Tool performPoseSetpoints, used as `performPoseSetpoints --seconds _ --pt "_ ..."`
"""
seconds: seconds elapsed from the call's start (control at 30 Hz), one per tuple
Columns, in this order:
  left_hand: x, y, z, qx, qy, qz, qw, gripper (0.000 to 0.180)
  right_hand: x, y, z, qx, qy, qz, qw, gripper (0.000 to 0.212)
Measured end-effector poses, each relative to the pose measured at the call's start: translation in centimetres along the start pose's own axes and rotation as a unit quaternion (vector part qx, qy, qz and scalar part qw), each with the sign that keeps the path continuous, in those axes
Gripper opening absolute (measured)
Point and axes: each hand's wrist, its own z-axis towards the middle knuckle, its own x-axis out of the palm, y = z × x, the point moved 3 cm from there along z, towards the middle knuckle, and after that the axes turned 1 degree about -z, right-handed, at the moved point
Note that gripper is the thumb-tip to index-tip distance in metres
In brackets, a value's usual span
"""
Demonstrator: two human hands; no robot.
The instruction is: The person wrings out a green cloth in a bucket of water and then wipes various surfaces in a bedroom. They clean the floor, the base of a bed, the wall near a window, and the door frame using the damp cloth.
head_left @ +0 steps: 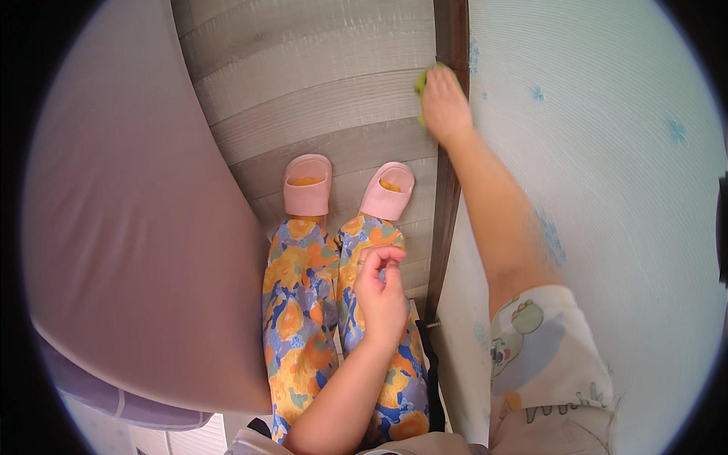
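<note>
My right hand (446,102) reaches far forward, its fingers pressed over a green cloth (420,85). Only the cloth's edges show past the hand. Hand and cloth lie against the dark brown baseboard (453,34) at the foot of the wall, and the hand is slightly blurred. My left hand (381,296) is held above my thighs with its fingers curled in and the thumb close to them. Nothing shows in it, and it touches nothing that I can see.
On the left a bed or cushion-like surface under a smooth pinkish cover (152,227) bulges along the floor. The pale wall (607,152) with blue flowers rises on the right. Between them runs a grey wood-plank floor (318,68), where my feet stand in pink slippers (307,199).
</note>
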Motion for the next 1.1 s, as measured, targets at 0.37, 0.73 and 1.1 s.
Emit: performPoseSetpoints --seconds 0.37,0.73,1.1 --pt "-0.5 -1.2 -1.3 0.046 0.087 -0.041 0.994 0.012 -5.0 0.3 -3.7 -0.045 0.126 -0.144 0.98 0.049" --pt "0.0 -1.5 -1.6 0.198 0.046 0.144 0.968 0.017 0.0 4.7 -9.4 -0.055 0.122 -0.004 0.991 0.046" --pt "0.4 1.1 -1.3 0.152 0.057 0.209 0.964 0.022 0.6 2.3 -3.0 -0.016 0.088 -0.069 0.994 0.052"
